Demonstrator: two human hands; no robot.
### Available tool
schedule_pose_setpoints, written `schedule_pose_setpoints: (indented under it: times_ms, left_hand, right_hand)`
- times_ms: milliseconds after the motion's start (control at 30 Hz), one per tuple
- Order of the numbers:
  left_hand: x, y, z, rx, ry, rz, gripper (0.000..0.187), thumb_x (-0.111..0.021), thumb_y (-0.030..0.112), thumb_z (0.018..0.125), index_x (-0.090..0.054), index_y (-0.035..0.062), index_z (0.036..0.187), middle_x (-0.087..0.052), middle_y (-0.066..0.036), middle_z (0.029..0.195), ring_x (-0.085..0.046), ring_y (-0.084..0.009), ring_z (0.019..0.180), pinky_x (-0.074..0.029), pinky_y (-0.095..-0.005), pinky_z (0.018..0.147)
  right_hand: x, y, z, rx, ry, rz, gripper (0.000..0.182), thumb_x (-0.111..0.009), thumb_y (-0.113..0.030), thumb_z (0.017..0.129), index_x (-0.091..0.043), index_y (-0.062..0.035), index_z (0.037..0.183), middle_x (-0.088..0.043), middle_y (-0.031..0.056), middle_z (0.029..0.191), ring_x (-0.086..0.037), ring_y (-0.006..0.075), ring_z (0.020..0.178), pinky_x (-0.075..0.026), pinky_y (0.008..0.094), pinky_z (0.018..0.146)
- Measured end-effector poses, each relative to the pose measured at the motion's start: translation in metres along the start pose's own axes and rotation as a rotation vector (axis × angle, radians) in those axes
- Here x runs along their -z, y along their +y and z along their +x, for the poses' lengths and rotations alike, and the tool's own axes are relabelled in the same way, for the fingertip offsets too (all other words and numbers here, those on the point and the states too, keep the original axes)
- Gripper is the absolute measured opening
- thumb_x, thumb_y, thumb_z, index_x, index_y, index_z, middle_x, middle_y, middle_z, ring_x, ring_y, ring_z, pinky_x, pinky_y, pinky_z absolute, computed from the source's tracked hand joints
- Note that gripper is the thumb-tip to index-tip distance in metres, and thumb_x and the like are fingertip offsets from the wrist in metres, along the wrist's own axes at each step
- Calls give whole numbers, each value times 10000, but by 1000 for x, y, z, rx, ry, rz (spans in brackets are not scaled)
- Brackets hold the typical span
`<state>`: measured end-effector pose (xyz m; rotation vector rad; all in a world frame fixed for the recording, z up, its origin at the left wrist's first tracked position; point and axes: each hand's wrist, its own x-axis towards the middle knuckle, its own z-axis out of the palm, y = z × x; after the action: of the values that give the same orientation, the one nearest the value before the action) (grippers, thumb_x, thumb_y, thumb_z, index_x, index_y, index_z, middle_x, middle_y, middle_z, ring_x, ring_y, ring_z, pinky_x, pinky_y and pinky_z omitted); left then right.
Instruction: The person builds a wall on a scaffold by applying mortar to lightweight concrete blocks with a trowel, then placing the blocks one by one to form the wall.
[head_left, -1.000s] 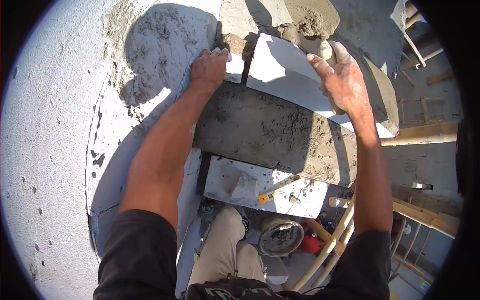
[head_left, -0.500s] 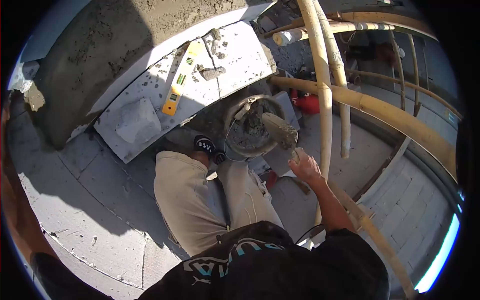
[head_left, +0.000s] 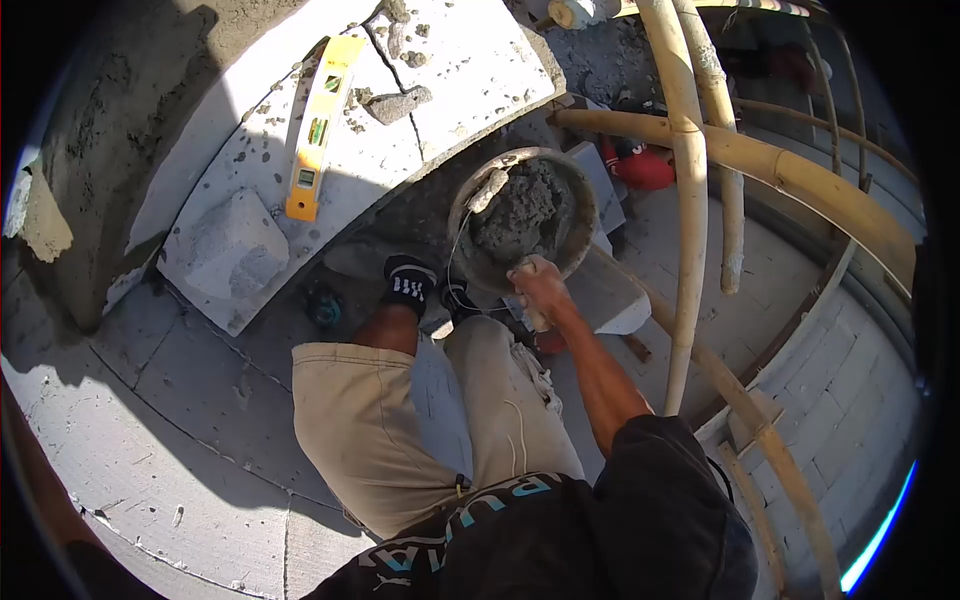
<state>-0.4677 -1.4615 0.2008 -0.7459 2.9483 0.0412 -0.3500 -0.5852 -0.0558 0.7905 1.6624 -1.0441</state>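
Observation:
My right hand (head_left: 540,285) is closed around the handle of a trowel (head_left: 538,319) at the near rim of a round bucket (head_left: 585,245). Grey wet mortar (head_left: 535,210) lies inside the bucket. I cannot make out the trowel's blade, hidden at the hand and mortar. A mortar-smeared wire handle with a grip (head_left: 488,191) rests on the bucket's left rim. Only my left forearm (head_left: 35,480) shows, at the dark left edge; the hand itself is out of sight.
A yellow spirit level (head_left: 325,130) lies on a pale block ledge (head_left: 465,75), near a loose block chunk (head_left: 228,245) and a mortar lump (head_left: 398,104). Bamboo poles (head_left: 685,200) stand and cross at the right. A red object (head_left: 645,168) sits behind the bucket.
My right hand has moved left with the trowel, from beside the bucket to its near rim. The blade, seen over the bucket before, is now hidden. The view has shifted slightly.

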Motion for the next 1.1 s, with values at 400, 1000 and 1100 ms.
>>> schedule_pose_setpoints:
  times_ms: [400, 1000, 1100]
  left_hand:
    - [-4, 13, 9, -26, -20, -8, 542, -572, 159, 913, -480, 146, 1448, -664, -171, 1250, -647, -305, 1150, -517, -402, 969]
    - [4, 11, 1, -61, 28, -82, 520, -558, 125, 912, -507, 147, 1429, -672, -163, 1239, -648, -298, 1152, -517, -396, 972]
    - [34, 22, -18, -126, -77, -504, 517, -555, 119, 912, -512, 148, 1426, -673, -161, 1238, -648, -296, 1153, -517, -395, 973]
  right_hand:
    - [-18, 26, -4, 207, -18, 362, 217, -701, -172, 888, -511, -70, 905, -540, 25, 674, -518, 120, 496, -428, 297, 428]
    - [75, -53, -192, 244, 180, -403, 340, -729, -262, 828, -544, -7, 957, -571, 62, 698, -555, 138, 544, -463, 339, 510]
    - [72, -111, -239, 278, 160, -560, 335, -727, -242, 783, -575, -2, 960, -583, 112, 718, -554, 174, 591, -474, 385, 584]
